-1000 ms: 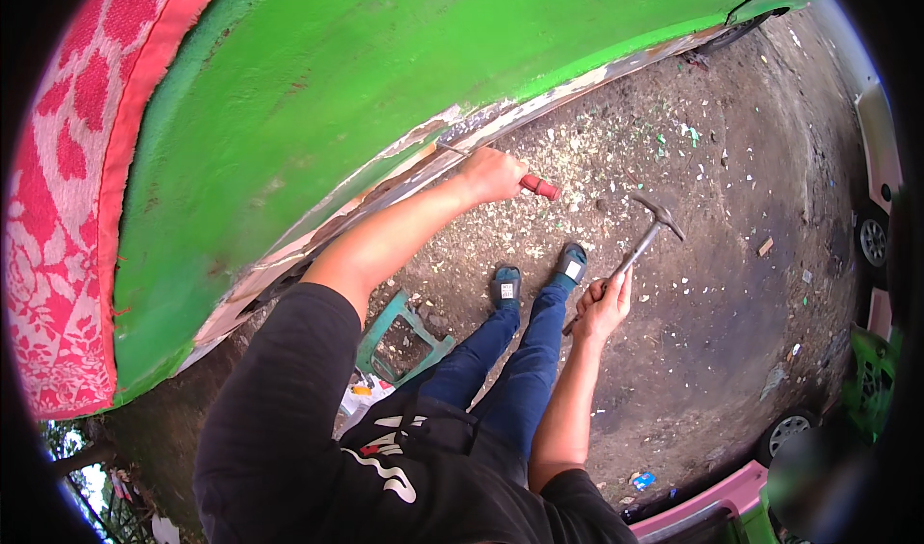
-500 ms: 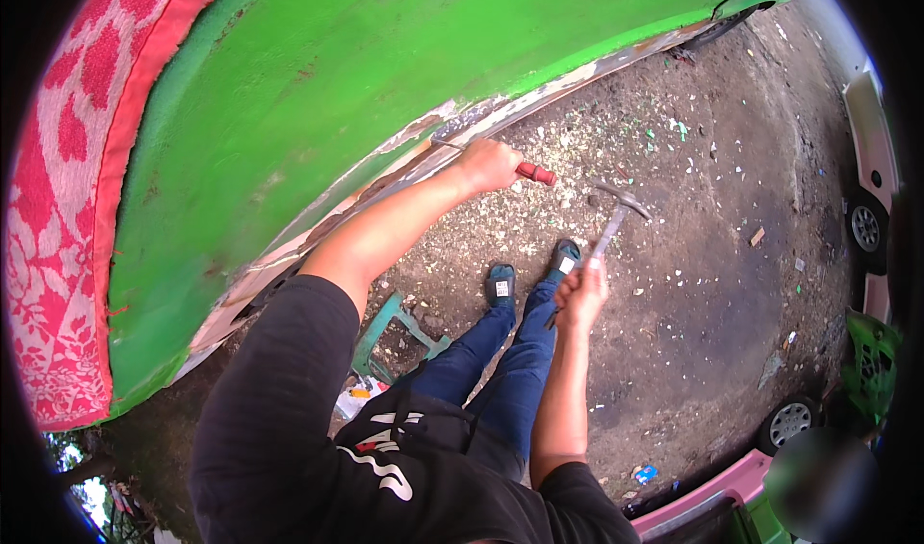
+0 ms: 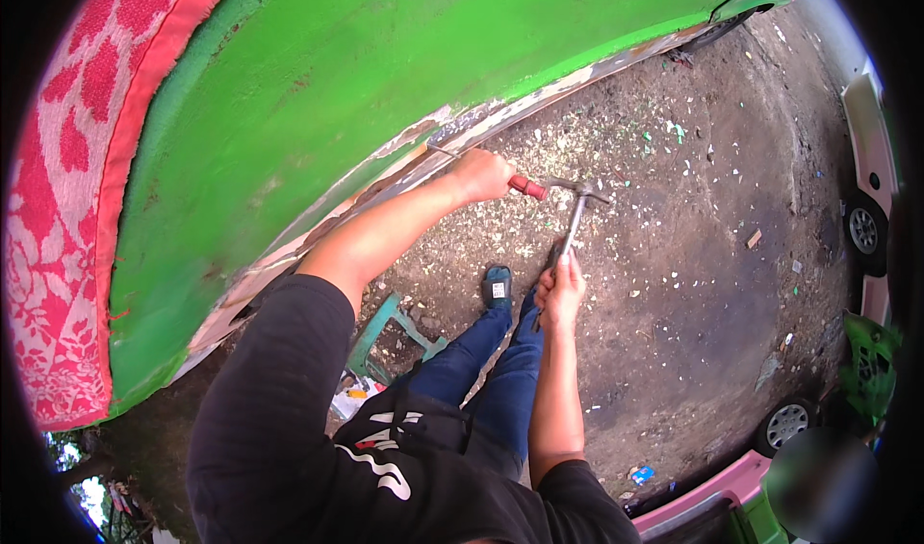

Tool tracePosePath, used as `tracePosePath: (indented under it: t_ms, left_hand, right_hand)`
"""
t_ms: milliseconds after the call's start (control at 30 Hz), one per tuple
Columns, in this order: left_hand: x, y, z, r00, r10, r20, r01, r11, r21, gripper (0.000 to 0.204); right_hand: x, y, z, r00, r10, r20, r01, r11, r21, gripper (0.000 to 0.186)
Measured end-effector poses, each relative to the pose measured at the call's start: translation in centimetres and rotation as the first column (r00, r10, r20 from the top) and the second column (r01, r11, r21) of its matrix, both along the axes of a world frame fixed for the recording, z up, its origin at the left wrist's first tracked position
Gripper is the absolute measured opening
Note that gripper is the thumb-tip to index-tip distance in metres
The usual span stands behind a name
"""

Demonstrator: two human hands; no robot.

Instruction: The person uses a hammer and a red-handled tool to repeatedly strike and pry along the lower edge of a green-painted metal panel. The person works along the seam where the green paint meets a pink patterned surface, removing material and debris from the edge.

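Note:
My left hand [image 3: 481,175] grips a red-handled chisel-like tool [image 3: 525,187], its thin metal shaft pressed against the scraped lower edge of a green vehicle body panel [image 3: 385,73]. My right hand [image 3: 561,289] holds a metal hammer [image 3: 574,215] by its handle. The hammer's head sits right at the red handle's end. Paint is stripped to bare metal and filler along the panel's lower edge [image 3: 500,116]. I sit low, with blue jeans and dark shoes [image 3: 498,287] stretched out below the tools.
A red-and-white patterned cloth [image 3: 67,207] covers the vehicle at the left. Paint chips litter the dirt ground [image 3: 674,255]. A green stool frame [image 3: 385,328] stands under me. Pink and green vehicles with wheels [image 3: 866,227] line the right and lower right.
My right hand has swung the hammer up and left, from well apart to its head meeting the tool's red handle. My left hand has stayed at the panel edge.

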State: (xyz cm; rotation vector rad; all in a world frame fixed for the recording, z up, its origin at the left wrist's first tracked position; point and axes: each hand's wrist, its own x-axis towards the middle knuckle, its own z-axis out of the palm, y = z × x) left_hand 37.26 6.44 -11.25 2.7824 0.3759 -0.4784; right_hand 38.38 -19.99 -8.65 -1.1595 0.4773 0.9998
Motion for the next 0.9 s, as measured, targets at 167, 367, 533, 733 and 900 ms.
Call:
tracePosePath:
  t_ms: [167, 367, 533, 733, 900]
  left_hand:
    - [1.5, 0.3, -0.1, 0.992, 0.091, 0.084, -0.091, 0.996, -0.014, 0.016]
    - [2.0, 0.7, 0.9, 0.989, 0.147, 0.011, -0.147, 0.989, -0.032, 0.018]
    - [2.2, 0.7, 1.2, 0.987, 0.160, 0.007, -0.159, 0.986, -0.045, 0.019]
    - [2.9, 0.5, 0.8, 0.987, 0.159, 0.017, -0.159, 0.987, -0.036, 0.019]
    - [2.1, 0.7, 0.8, 0.977, 0.193, 0.088, -0.189, 0.981, -0.052, 0.018]
  right_hand:
    - [1.0, -0.3, -0.7, 0.997, -0.026, 0.067, 0.027, 1.000, -0.007, 0.035]
    - [2.9, -1.3, 0.0, 0.973, -0.220, 0.066, 0.218, 0.975, 0.035, 0.037]
    - [2.9, 0.7, -0.1, 0.999, 0.042, 0.031, -0.040, 0.997, -0.070, 0.031]
    - [4.3, -0.3, -4.2, 0.937, 0.285, 0.201, -0.250, 0.951, -0.181, 0.035]
    - [6.8, -0.2, -0.3, 0.977, -0.189, 0.103, 0.188, 0.982, 0.016, 0.033]
